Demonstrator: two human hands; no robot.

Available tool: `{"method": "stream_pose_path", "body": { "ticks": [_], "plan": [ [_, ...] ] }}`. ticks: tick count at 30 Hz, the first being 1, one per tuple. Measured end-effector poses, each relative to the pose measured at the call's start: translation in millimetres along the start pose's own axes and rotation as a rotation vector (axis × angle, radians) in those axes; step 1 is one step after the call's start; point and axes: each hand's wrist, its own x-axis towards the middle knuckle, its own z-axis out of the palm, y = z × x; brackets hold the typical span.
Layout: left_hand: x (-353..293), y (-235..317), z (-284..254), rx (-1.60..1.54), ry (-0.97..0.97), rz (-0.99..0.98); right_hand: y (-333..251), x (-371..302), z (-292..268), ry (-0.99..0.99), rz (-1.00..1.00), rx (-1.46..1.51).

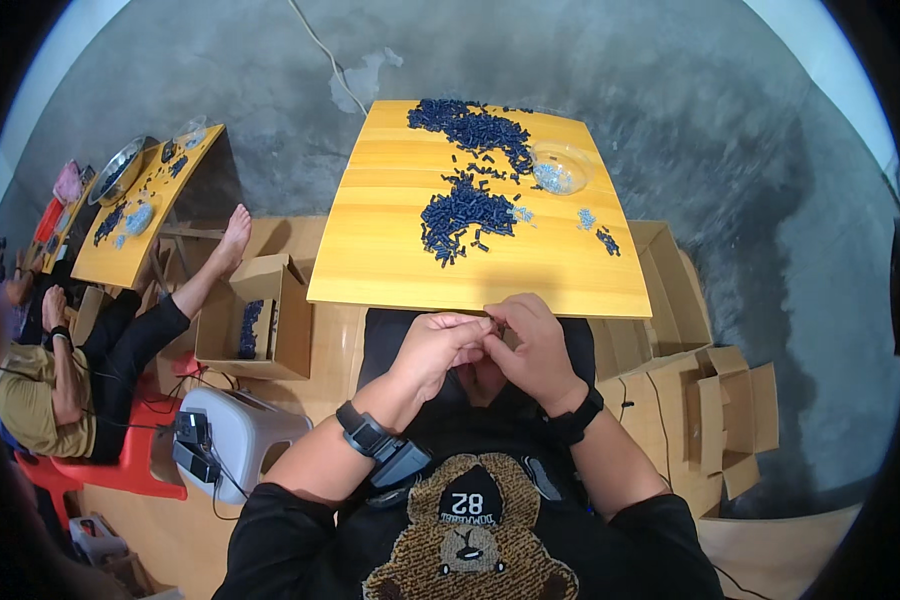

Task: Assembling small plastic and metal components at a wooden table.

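Observation:
My left hand (437, 348) and my right hand (532, 347) meet over my lap, just off the near edge of the wooden table (370, 250). Both are closed in a pinch, fingertips together; whatever lies between them is too small and hidden to name. Beyond them, a heap of small dark blue cylindrical pieces (463, 215) lies mid-table, with a larger heap (480, 130) toward the far edge. Small pale blue pieces (523, 214) rest beside the nearer heap. A clear round bowl (575, 160) holds more pale pieces. At right lies a small dark cluster (607, 241).
Open cardboard boxes stand right of the table (675, 285) and lower right (735, 420); another box (260, 320) is on the left. A grey stool (235, 430) with cables stands near my left arm. Further left, a person (50, 390) sits by another table (120, 255).

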Motion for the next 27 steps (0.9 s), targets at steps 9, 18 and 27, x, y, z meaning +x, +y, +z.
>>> {"method": "stream_pose_path", "body": {
  "ticks": [9, 18, 27],
  "plan": [
    [2, 0, 6, 0.009, -0.004, 0.001, 0, 2, -4, -0.055, -0.019, -0.023],
    [30, -27, -5, -0.102, 0.111, -0.113, 36, -12, 19, -0.099, 0.133, 0.039],
    [55, -57, -19, -0.083, 0.208, -0.246, 63, -18, 28, -0.157, 0.241, -0.181]
  ]
}}
